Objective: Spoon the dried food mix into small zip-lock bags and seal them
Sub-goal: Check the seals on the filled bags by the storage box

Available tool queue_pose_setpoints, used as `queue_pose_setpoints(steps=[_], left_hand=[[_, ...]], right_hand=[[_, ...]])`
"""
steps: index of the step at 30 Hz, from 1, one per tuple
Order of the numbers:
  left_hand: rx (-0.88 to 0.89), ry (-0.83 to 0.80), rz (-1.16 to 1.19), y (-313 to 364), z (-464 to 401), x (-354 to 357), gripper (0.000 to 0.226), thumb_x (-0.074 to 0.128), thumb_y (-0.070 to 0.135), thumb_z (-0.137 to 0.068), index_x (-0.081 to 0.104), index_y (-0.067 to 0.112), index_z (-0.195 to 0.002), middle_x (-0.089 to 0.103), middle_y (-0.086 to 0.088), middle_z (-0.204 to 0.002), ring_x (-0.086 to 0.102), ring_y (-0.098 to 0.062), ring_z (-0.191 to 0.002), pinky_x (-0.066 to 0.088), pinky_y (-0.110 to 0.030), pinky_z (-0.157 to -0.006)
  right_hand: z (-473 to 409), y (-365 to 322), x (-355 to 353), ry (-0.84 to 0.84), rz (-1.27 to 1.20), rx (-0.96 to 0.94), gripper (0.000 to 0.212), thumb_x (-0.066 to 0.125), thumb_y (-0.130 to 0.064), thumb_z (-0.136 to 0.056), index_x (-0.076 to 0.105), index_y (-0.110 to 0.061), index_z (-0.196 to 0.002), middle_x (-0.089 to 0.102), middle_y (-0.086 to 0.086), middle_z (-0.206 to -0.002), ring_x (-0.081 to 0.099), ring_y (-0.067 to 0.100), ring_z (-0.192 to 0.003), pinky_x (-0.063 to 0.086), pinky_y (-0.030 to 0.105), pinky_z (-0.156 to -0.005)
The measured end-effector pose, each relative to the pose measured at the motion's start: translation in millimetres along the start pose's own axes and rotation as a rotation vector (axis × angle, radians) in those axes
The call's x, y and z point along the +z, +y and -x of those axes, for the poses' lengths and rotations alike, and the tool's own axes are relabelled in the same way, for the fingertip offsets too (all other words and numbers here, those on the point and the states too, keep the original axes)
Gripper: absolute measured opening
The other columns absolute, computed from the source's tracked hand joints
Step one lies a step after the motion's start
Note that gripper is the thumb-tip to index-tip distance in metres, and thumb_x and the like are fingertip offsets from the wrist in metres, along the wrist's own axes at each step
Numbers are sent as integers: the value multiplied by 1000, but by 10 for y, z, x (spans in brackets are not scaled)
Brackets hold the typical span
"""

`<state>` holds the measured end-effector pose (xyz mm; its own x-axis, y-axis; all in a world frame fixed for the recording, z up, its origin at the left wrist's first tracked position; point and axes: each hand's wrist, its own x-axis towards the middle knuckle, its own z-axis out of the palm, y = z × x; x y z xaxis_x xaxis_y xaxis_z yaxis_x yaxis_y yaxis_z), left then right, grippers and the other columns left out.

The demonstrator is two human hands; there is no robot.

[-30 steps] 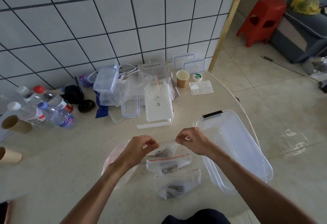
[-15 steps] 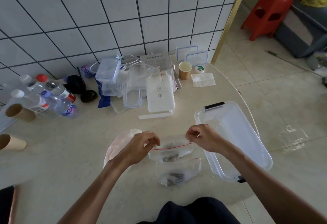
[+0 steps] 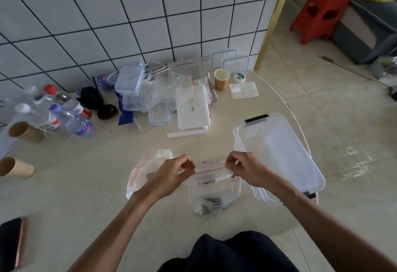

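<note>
Forearms reach out from us over the pale table [image 3: 86, 196], both wrists bent down and the knuckles turned up. Our left hand [image 3: 169, 177] has its fingers curled in, thumb and forefinger pinching the left end of the red-striped seal of a small zip-lock bag [image 3: 211, 176]; our right hand [image 3: 247, 171] pinches the right end of the same seal in the same way, so the strip runs taut between the two sets of fingertips. We can make out a little dark dried food mix inside this bag, though it is blurred. Just under our fingers, nearer to us, lies a second bag [image 3: 212, 198] flat on the table, with a clump of dark mix [image 3: 211, 204] in its lower half. Beneath and left of our left fingers sits a crumpled larger plastic bag [image 3: 139, 171] with reddish marks; we cannot tell what it holds. Right of our right fingers a clear storage bin [image 3: 279, 155] with black latches rests near the table's edge. Beyond our fingertips, toward the tiled wall, stands a cluster of clear lidded boxes [image 3: 133, 91], a white flat box [image 3: 192, 108] and a paper cup [image 3: 221, 79]. Far left of our fingers lie water bottles [image 3: 64, 113] and two tipped paper cups [image 3: 23, 132].
</note>
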<state>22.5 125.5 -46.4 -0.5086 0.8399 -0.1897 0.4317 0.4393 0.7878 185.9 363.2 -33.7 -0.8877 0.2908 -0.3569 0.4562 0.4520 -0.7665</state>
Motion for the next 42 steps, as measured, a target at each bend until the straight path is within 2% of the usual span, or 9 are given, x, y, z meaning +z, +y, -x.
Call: queue_pose_setpoints(steps=[8,12,18,22,26,29,35,39,42], left_hand=[[8,-38,-85,-2,116,54,32,85,44,-83,59,52,-100,61,42,-108,60,14,-102,43,0,-82],[-8,21,-82,4,128,97,14,70,45,-95,59,44,-103,63,38,-101,62,8,-97,45,-7,-76],[11,3,-123,53,156,97,6,49,46,-106,53,45,-111,65,33,-99,63,10,-93,45,-5,-66],[5,-52,-134,48,111,111,30,50,18,-104,62,41,-89,66,18,-91,65,0,-89,53,-27,-79],[-49,-83,-27,35,116,120,23,50,43,-99,73,42,-94,67,21,-98,64,2,-97,54,-26,-89],[-29,-59,-88,-5,131,131,37,65,71,-83,73,39,-99,65,29,-99,63,7,-98,51,-13,-83],[2,2,-62,-83,158,161,8,72,40,-95,74,32,-97,70,24,-95,66,6,-94,52,-15,-84],[-80,72,81,-107,246,228,4,70,36,-98,69,32,-98,72,26,-100,68,4,-100,49,-13,-87],[-160,188,216,-97,312,288,5,72,30,-97,67,28,-96,74,22,-99,70,1,-101,50,-16,-88]], right_hand=[[87,14,117,82,-128,41,15,58,-14,-104,62,-6,-92,68,10,-87,75,17,-68,63,37,-69],[125,-25,121,68,-228,79,15,68,-22,-100,64,-8,-96,70,10,-98,76,16,-70,54,19,-58],[252,4,69,-164,21,60,86,94,-21,-74,46,-25,-145,69,0,-96,64,7,-70,52,18,-63],[283,1,132,-47,92,-104,91,84,-8,-81,35,-20,-157,53,-13,-109,57,-6,-76,49,12,-73],[300,-43,173,17,217,-252,77,80,-7,-86,43,-14,-153,54,-3,-121,58,9,-74,57,34,-84],[239,-66,209,54,259,-245,63,81,-9,-86,56,-10,-143,60,0,-117,58,11,-76,51,23,-76],[65,-115,235,70,312,-180,15,75,-22,-93,77,-12,-105,65,-5,-94,58,12,-77,48,30,-70],[-16,-34,286,62,266,-84,27,73,-29,-94,68,-10,-75,58,-9,-79,51,3,-67,43,32,-62],[-49,39,315,62,31,8,23,77,-32,-92,75,-9,-90,65,-10,-87,56,1,-77,43,19,-70]])
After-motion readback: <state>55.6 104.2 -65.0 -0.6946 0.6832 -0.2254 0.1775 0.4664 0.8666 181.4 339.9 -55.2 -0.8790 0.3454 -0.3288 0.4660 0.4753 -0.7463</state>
